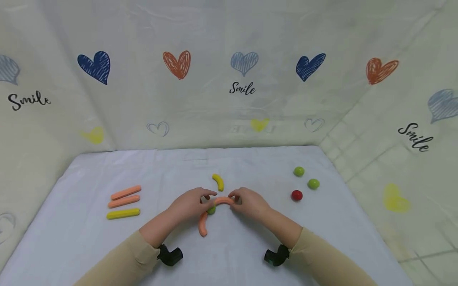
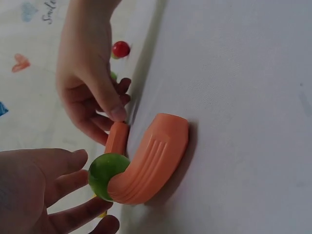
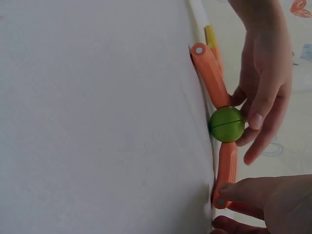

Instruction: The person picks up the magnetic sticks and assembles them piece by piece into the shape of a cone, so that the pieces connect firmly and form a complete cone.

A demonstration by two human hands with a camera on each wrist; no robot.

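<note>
Two curved orange magnetic rods meet at a green ball (image 1: 212, 210) on the white cloth. One curved rod (image 1: 202, 225) runs from the ball toward the person; the other curved rod (image 1: 222, 200) arches to the right. My right hand (image 1: 251, 203) pinches the free end of that right rod between thumb and fingers. Close beside the ball is my left hand (image 1: 193, 203), its fingers spread loosely and a fingertip at the ball's side. In the left wrist view the left thumb (image 2: 73, 162) stands apart from the ball.
A short curved yellow rod (image 1: 218, 182) lies just beyond the hands. To the left are two straight orange rods (image 1: 125, 192) and a straight yellow rod (image 1: 123, 213). Two green balls (image 1: 299, 171) and a red ball (image 1: 296, 195) sit at the right.
</note>
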